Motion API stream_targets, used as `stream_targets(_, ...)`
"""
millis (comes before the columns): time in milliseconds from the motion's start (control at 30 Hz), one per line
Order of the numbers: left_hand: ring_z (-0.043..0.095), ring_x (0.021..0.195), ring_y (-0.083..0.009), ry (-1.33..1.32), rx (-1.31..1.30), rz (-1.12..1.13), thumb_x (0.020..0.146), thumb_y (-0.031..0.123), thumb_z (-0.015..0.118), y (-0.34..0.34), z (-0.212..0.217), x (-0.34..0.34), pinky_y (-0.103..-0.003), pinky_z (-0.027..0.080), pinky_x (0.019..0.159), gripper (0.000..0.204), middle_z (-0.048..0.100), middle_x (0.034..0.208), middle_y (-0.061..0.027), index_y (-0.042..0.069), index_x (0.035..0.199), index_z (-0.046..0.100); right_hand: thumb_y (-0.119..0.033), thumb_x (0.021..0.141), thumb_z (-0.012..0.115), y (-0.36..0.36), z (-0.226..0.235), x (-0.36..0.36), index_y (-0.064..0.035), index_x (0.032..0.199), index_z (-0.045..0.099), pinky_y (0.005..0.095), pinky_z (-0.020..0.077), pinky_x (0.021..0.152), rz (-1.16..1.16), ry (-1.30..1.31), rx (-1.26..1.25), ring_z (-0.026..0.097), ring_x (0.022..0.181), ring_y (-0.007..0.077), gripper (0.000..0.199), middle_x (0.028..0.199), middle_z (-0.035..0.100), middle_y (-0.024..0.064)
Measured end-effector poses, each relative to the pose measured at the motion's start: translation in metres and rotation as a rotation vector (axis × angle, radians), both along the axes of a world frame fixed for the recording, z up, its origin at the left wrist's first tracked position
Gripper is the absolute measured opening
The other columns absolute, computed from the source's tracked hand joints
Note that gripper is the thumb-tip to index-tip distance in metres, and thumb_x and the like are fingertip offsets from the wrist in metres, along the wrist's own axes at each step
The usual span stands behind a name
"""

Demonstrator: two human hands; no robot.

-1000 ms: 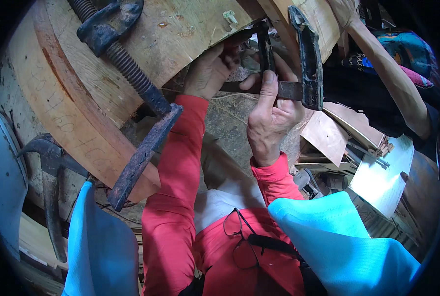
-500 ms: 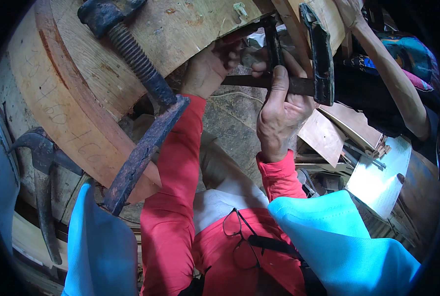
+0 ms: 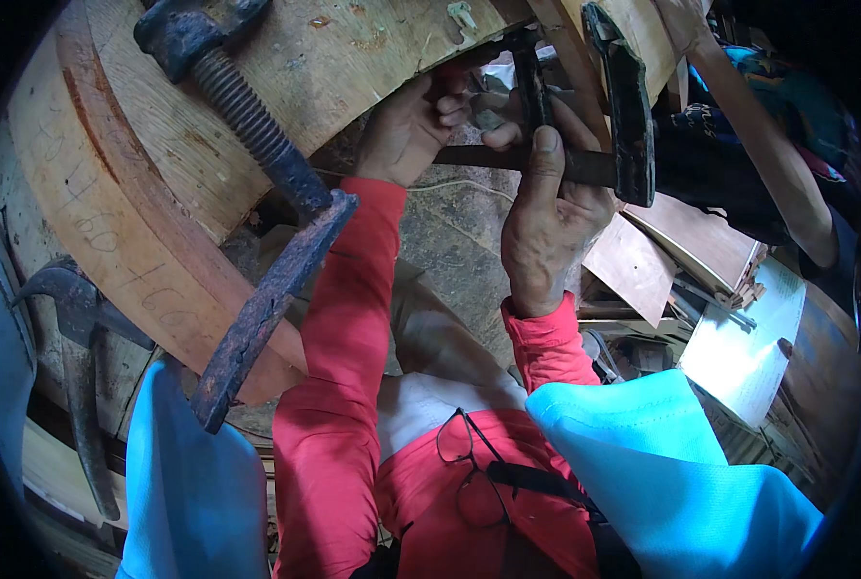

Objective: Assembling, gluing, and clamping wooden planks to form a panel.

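My right hand (image 3: 546, 217) is closed around a dark metal bar clamp (image 3: 590, 168), its thumb pressed up against a black upright part. The clamp's black jaw (image 3: 630, 116) stands beside the wooden pieces. My left hand (image 3: 406, 133), palm partly turned up, has curled fingers under the edge of a wooden panel (image 3: 353, 58); what they hold, if anything, is hidden. Over my left forearm, another rusty clamp with a threaded screw (image 3: 255, 121) and a flat metal bar (image 3: 274, 309) is attached near a curved wooden piece (image 3: 126, 232).
A claw hammer (image 3: 78, 318) lies at the left. Another person's arm (image 3: 763, 145) reaches in at the upper right. Wooden offcuts (image 3: 633, 265) and a white sheet (image 3: 744, 338) lie at the right. Eyeglasses (image 3: 469, 463) hang on my red shirt.
The left fingers have curled in more. The rusty screw clamp and curved wood appear slightly further left. My right hand keeps its grip on the bar clamp.
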State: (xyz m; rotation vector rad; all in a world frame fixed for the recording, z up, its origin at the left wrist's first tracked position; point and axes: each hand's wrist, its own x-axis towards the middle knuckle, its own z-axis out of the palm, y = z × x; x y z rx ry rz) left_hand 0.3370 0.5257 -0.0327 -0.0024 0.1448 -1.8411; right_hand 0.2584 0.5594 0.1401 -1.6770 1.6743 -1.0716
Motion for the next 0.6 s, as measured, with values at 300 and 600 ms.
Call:
stream_targets(300,0.052,0.084,-0.0133,0.357,-0.303,-0.062,0.1,0.027,0.063,-0.007,-0.04,-0.003,-0.029,0.044,0.077,0.05,0.062,0.122,-0.0056,0.006,0.143,0.048,-0.014,0.106,0.051,0.0,0.005,0.004,0.0094,0.127,0.056,0.0311,0.0588,0.078,0.025,0.021,-0.003,0.071,0.082,0.0178,0.032,0.099,0.073,0.017)
stream_targets(600,0.056,0.083,-0.012,0.338,-0.236,-0.173,0.098,0.029,0.065,-0.01,-0.021,0.005,-0.028,0.044,0.076,0.034,0.067,0.107,-0.0051,0.004,0.122,0.062,-0.014,0.106,0.051,0.001,0.007,0.011,0.0096,0.128,0.056,0.0307,0.0581,0.077,-0.004,-0.105,0.011,0.07,0.081,0.0169,0.032,0.095,0.073,0.0162)
